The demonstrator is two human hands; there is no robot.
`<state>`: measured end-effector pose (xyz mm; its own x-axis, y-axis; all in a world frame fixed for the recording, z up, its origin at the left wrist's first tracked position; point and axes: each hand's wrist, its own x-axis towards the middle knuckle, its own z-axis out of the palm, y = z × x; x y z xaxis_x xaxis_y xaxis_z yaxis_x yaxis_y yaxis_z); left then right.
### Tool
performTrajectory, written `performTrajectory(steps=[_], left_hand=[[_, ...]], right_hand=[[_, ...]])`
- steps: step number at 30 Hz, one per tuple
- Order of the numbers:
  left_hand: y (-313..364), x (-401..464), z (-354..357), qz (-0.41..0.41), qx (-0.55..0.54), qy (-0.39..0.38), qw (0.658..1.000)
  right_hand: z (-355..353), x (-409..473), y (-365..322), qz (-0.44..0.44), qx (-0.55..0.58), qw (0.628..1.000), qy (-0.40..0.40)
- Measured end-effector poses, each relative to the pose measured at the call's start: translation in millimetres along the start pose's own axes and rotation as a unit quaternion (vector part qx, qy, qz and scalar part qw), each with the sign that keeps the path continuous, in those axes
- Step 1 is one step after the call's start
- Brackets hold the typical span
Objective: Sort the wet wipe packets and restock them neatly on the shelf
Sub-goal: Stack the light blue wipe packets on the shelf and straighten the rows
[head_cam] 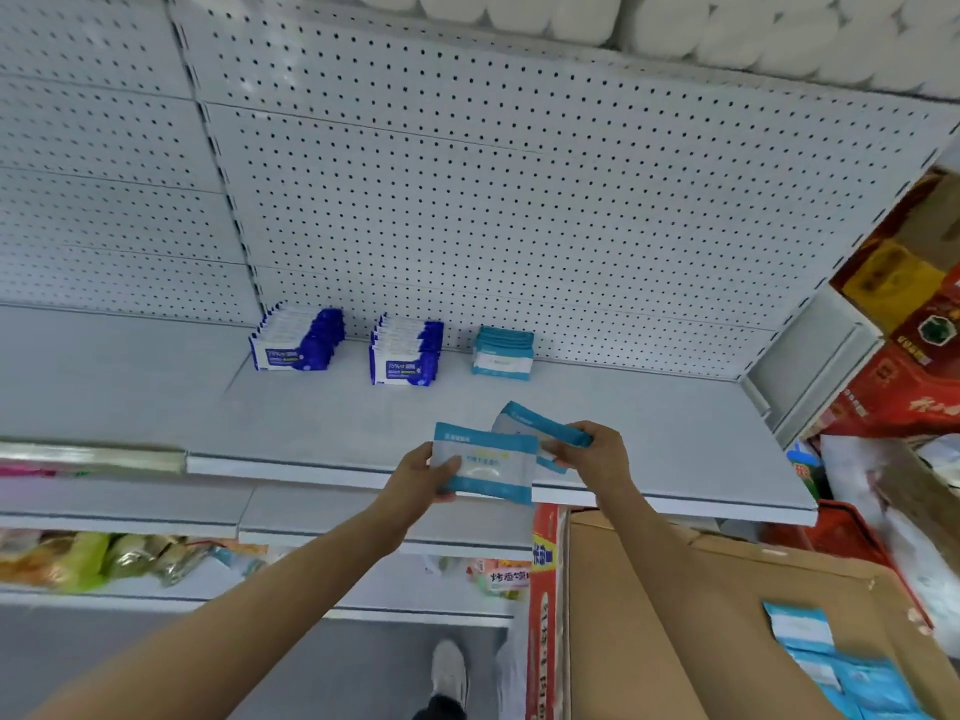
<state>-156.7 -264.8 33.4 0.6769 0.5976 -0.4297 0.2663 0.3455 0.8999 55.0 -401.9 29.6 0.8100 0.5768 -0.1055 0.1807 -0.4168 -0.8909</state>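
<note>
Left hand (415, 472) grips teal packet (485, 467), long axis along shelf (675, 433) front edge. Right hand (597, 452) pinches second packet (540, 428), tilted, angled rightward-down.

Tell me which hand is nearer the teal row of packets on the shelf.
Right. The right hand is below the teal row, slightly right; the left hand is lower and further left.
</note>
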Motion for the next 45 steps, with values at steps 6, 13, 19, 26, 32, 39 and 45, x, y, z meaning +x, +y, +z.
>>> performTrajectory(steps=[6,13,19,26,32,39,45], left_hand=[[7.2,63.1,-12.4,0.006,0.024,-0.012,1.000],[27.0,147.8,-17.2,-0.035,0.064,0.014,0.997],[37.1,201.7,-13.3,-0.074,0.075,0.036,0.994],[32.9,230.5,-9.6,-0.109,0.078,0.049,0.990],[28.4,251.4,-3.7,-0.129,0.068,0.057,0.988],[26.9,281.7,13.8,-0.130,0.126,0.027,0.983],[26.9,311.6,32.2,-0.090,0.130,0.073,0.985]], right_hand=[[32.2,91.3,13.3,0.028,-0.013,1.000,-0.005],[58.7,206.6,37.8,0.092,0.038,0.995,-0.016],[80.4,269.5,50.6,0.093,0.014,0.995,-0.036],[101.0,299.8,46.4,0.070,0.008,0.997,0.008],[106.9,303.2,54.7,0.103,-0.025,0.994,0.030],[93.1,284.3,54.5,0.157,0.051,0.984,0.060],[75.8,271.2,57.1,0.158,0.122,0.979,-0.048]])
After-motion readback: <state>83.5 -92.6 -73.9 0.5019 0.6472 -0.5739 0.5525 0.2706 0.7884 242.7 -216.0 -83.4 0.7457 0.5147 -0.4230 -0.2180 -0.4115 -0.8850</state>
